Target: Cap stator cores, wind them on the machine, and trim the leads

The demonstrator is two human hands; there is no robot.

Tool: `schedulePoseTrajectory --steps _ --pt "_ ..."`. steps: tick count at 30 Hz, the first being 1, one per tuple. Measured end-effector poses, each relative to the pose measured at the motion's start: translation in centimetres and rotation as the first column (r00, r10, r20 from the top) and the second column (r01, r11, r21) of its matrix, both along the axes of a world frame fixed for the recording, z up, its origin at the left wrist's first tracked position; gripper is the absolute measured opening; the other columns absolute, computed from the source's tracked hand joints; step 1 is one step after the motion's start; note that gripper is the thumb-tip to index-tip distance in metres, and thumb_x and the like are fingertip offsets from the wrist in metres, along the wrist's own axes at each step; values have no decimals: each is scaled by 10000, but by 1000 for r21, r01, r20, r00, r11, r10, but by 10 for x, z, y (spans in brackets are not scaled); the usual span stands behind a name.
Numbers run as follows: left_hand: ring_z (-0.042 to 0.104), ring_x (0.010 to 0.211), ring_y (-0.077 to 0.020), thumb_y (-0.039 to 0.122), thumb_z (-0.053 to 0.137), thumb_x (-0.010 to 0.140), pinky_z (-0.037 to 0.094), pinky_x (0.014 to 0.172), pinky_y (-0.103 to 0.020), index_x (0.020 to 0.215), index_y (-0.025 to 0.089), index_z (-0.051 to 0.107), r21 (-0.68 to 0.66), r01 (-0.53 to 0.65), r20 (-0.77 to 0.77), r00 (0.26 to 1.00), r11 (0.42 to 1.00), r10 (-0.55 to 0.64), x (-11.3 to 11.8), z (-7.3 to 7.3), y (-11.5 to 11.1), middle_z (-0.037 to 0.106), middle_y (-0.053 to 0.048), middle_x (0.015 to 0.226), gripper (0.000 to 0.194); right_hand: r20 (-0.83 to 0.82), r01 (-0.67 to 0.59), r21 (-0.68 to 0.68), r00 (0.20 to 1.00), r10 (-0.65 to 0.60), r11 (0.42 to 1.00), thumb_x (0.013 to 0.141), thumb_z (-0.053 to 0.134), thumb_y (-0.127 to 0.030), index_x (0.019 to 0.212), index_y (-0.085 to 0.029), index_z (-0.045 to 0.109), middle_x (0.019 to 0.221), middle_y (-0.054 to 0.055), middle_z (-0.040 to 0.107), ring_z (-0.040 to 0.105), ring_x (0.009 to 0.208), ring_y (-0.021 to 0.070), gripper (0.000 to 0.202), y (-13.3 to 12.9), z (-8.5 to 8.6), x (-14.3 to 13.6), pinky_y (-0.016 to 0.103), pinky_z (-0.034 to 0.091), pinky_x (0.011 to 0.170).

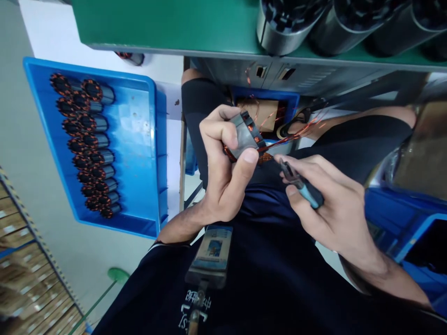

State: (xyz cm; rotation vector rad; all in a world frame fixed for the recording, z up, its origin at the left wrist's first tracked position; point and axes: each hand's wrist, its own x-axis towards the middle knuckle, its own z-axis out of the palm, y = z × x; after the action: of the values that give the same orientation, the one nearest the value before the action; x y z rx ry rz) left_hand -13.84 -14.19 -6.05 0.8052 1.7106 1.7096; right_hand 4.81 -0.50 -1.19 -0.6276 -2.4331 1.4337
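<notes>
My left hand [223, 172] is wrapped round a metal motor stator [243, 136], its slotted end with copper windings facing right. Long copper wires [296, 135] fan out from the stator toward the upper right. Close by on the right, my right hand [328, 200] holds small pliers [303, 185] with black and light-blue handles in its palm. The thumb and forefinger are near the wires, a little right of the stator; whether the fingertips touch a wire cannot be made out.
At the left, a blue bin [134, 153] holds several stators in rows. A green bench top [167, 23] crosses the top, with metal cylinders [282, 32] at its right. Below the bench a cardboard-lined blue box [267, 115] sits between my legs. Blue crates [394, 214] stand at right.
</notes>
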Motion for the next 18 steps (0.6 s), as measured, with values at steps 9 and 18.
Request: schedulePoseTrajectory --steps 9,18 --pt "446 1795 -382 692 604 1177 622 1265 -760 1249 379 546 -103 -57 -224 974 993 33 6 6 -2 668 -76 1511 326 -40 2 42 999 0 999 1064 693 -95 1651 -257 753 1326 94 839 807 1144 223 612 -3 -12 -7 376 706 1074" --pt "594 1646 -364 601 530 1194 625 1237 -703 1210 353 504 -56 -95 -462 885 994 59 10 13 9 649 -46 1461 250 -77 42 51 996 -38 998 1019 720 -50 1643 -255 784 1322 85 880 826 1031 209 660 -2 -8 -5 347 716 990"
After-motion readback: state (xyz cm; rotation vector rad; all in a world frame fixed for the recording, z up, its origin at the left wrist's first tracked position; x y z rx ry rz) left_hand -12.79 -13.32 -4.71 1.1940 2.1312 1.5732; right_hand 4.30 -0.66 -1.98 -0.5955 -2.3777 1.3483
